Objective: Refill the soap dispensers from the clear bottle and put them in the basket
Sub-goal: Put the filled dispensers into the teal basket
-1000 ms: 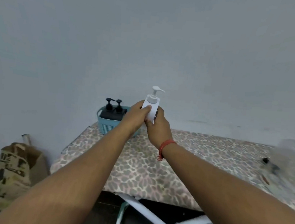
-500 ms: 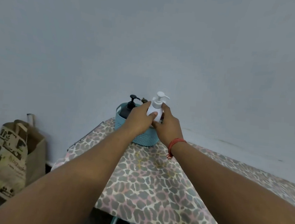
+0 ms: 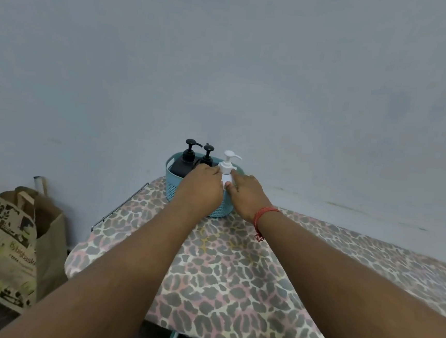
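**White dispenser held in the basket by both hands**

A grey-blue wall (image 3: pixel 226 61) fills the space beyond the hands. Beneath the forearms runs the surface (image 3: pixel 232 291), covered in a leopard-print cloth. Well to the left of the left hand (image 3: pixel 201 187), down on the floor, stands a brown paper bag (image 3: pixel 17 253) with printed sides.

The teal basket (image 3: pixel 170 184) sits at the far corner of the surface, directly under and behind both hands. In its left part, just beyond the left hand, stand 2 black dispensers (image 3: pixel 183 165) with their pumps upright.

The white dispenser (image 3: pixel 227 169) stands upright in the right part of the basket, between the 2 hands. The left hand's fingers curl against its left side at the shoulder, and the right hand (image 3: pixel 246 195) grips its right side, thumb against the body. A red thread (image 3: pixel 262 215) circles the right wrist.
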Demonstrator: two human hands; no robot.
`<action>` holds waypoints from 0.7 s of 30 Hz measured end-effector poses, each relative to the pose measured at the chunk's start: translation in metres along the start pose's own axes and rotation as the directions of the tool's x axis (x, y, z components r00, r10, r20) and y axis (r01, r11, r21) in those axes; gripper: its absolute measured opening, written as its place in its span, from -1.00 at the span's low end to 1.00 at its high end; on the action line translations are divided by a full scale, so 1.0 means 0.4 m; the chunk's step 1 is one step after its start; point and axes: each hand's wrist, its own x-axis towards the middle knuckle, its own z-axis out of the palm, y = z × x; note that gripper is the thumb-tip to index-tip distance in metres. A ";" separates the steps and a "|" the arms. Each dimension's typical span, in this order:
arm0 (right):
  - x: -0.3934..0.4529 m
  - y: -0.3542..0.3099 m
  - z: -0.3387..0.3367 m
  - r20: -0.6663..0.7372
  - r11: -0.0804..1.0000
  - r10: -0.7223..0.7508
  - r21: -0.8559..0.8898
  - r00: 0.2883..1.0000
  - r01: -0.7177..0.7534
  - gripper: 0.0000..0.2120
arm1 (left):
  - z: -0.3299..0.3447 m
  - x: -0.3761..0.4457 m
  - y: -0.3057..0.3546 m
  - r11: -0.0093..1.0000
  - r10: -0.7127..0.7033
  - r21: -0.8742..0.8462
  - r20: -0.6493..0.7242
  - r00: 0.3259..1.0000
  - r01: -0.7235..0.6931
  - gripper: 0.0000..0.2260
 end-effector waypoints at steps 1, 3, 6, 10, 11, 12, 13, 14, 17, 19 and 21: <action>0.001 0.005 -0.001 0.030 1.000 0.004 -0.030 1.000 -0.003 -0.51 | -0.002 0.000 0.006 1.000 -0.012 0.019 0.021 1.000 0.012 -0.65; -0.001 0.007 -0.001 0.079 0.998 0.055 -0.006 0.995 -0.055 -0.46 | -0.007 -0.001 0.014 0.997 -0.028 0.075 0.073 0.997 0.022 -0.62; -0.029 0.017 -0.005 0.081 0.996 0.085 0.031 0.993 -0.088 -0.39 | -0.022 -0.010 0.023 0.991 -0.053 0.129 0.162 0.985 0.032 -0.53; -0.112 0.063 -0.036 0.066 0.996 0.084 -0.018 0.994 -0.083 -0.34 | -0.051 -0.051 0.052 0.983 -0.084 0.179 0.236 0.968 0.042 -0.45; -0.140 0.081 -0.049 0.059 0.994 0.087 -0.071 0.994 -0.083 -0.33 | -0.059 -0.065 0.067 0.981 -0.085 0.188 0.235 0.968 0.041 -0.43; -0.171 0.100 -0.063 0.053 0.986 0.084 -0.150 0.995 -0.076 -0.33 | -0.067 -0.080 0.083 0.980 -0.085 0.193 0.231 0.969 0.040 -0.41; -0.201 0.119 -0.074 0.048 0.970 0.072 -0.237 0.996 -0.059 -0.32 | -0.072 -0.095 0.096 0.980 -0.083 0.195 0.226 0.971 0.038 -0.39; -0.240 0.141 -0.087 0.044 0.946 0.055 -0.321 0.998 -0.039 -0.31 | -0.079 -0.111 0.117 0.980 -0.076 0.195 0.219 0.973 0.033 -0.37; -0.368 0.201 -0.120 0.051 0.862 0.021 -0.506 0.998 0.008 -0.30 | -0.095 -0.167 0.190 0.986 -0.049 0.169 0.215 0.975 0.012 -0.34; -0.450 0.227 -0.140 0.033 0.837 0.041 -0.546 0.999 -0.017 -0.30 | -0.104 -0.203 0.246 0.992 -0.032 0.124 0.219 0.975 0.004 -0.32; -0.532 0.244 -0.164 0.003 0.824 0.072 -0.564 0.997 -0.058 -0.29 | -0.112 -0.243 0.312 0.997 -0.007 0.079 0.228 0.974 -0.012 -0.31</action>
